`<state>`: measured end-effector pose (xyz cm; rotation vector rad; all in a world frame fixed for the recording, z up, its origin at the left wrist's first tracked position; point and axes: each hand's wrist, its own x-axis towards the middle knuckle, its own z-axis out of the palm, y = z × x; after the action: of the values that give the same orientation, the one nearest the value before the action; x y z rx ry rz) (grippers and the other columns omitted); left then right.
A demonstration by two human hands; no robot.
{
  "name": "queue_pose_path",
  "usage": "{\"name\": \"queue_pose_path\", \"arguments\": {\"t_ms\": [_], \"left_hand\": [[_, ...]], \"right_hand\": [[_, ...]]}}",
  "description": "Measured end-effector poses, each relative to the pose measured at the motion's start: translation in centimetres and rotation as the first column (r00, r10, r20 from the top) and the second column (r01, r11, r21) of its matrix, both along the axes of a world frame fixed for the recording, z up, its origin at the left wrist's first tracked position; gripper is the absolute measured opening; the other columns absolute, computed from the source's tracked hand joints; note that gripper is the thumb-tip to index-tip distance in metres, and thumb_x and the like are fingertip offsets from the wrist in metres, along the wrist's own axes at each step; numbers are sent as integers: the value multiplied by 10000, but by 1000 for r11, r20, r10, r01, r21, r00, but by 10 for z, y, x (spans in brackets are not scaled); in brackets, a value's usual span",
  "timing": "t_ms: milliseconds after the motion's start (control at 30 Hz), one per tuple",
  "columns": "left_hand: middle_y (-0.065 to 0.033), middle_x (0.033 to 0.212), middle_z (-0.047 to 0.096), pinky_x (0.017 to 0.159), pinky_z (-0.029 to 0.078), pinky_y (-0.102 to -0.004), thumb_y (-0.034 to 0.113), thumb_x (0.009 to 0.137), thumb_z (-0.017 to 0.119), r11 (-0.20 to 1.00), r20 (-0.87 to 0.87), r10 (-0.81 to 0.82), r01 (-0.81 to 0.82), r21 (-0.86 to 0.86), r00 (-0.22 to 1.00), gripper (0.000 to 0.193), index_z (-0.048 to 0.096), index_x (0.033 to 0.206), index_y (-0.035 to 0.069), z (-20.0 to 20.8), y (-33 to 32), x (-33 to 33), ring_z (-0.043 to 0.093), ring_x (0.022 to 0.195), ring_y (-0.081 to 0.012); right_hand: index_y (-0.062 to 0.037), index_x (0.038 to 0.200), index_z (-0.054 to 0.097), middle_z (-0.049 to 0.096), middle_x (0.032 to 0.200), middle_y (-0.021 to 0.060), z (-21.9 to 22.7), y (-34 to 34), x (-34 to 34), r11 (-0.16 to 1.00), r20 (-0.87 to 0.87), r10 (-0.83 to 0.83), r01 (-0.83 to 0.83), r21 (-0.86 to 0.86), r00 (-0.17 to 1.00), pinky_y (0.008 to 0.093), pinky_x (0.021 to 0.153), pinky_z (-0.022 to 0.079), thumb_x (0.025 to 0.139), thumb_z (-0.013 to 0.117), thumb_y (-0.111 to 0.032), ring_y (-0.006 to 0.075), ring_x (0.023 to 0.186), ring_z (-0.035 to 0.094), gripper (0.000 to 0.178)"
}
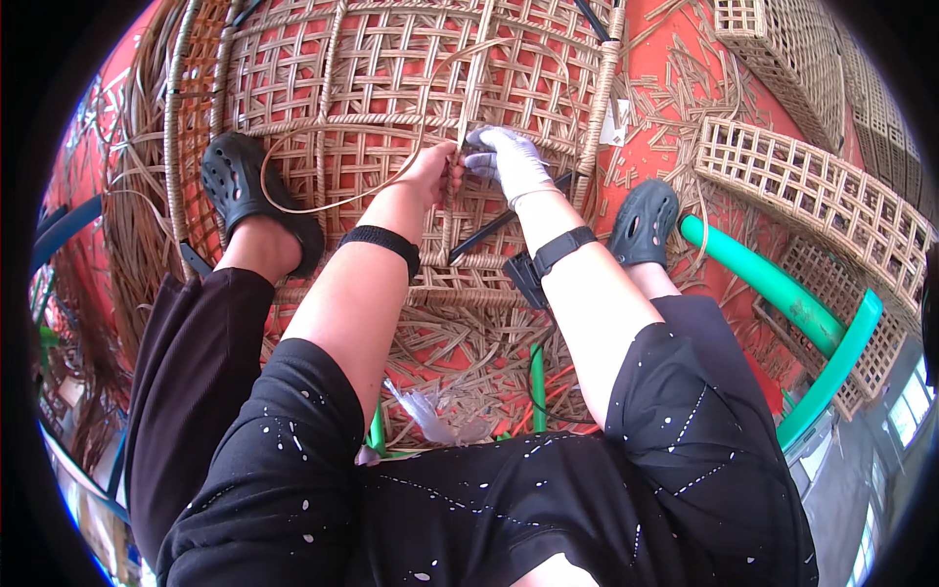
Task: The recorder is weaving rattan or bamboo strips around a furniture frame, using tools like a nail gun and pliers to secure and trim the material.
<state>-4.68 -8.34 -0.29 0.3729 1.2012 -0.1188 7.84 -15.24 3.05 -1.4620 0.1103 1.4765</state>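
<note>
Between my feet lies a large woven rattan panel [381, 73] with an open lattice and wrapped ribs. My bare left hand [430, 174] is closed at its middle rib, gripping a long tan rattan strip [337, 203]. The strip's loose length loops out to the left and arcs above the hands over the weave. Just to the right, my right hand [514, 164], in a pale glove with dark fingertips, pinches the strip beside the rib. The strip's end is hidden among the fingers.
Woven baskets [822, 181] stand at the right, near green curved tubes [768, 279]. A bundle of long strands [147, 196] hangs at the left. Cut scraps [675, 108] litter the red floor. My dark clogs [646, 220] flank the panel. A clear plastic piece [425, 411] lies nearer.
</note>
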Motion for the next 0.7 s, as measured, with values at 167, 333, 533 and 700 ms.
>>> {"name": "queue_pose_path", "arguments": {"t_ms": [167, 333, 533, 700], "left_hand": [[-12, 588, 519, 515, 431, -293, 297, 910, 438, 998, 72, -12, 16, -59, 997, 286, 556, 745, 94, 0, 3, -6, 482, 524, -154], [10, 614, 559, 550, 434, -299, 336, 908, 420, 999, 15, -37, 36, 10, 999, 313, 594, 767, 117, 3, 0, -3, 511, 552, -126], [48, 701, 626, 615, 426, -271, 359, 893, 431, 986, -32, -165, 165, -1, 986, 295, 628, 800, 160, 18, 8, -4, 561, 620, -87], [77, 686, 613, 561, 417, -247, 395, 876, 477, 990, -59, -138, 135, -46, 989, 280, 612, 785, 168, 15, 9, -6, 539, 578, -57]], "right_hand": [[-46, 841, 598, 637, 808, 82, 5, -3, -6, 965, 77, 112, -90, -244, 991, 286, 473, 483, 809, 509, -155, 172, 593, 625, 144], [-71, 940, 505, 578, 674, 68, -15, -10, -11, 987, -417, -157, 129, -94, 895, 294, 428, 483, 917, 434, -282, 178, 479, 541, 223], [-78, 903, 528, 548, 635, 56, -18, -6, -11, 955, -510, -289, 208, -211, 810, 267, 365, 447, 921, 434, -276, 171, 455, 501, 219], [-82, 885, 556, 516, 598, 35, -16, -3, -14, 928, -569, -370, 275, -249, 734, 253, 347, 429, 915, 458, -261, 156, 428, 452, 206]]}}
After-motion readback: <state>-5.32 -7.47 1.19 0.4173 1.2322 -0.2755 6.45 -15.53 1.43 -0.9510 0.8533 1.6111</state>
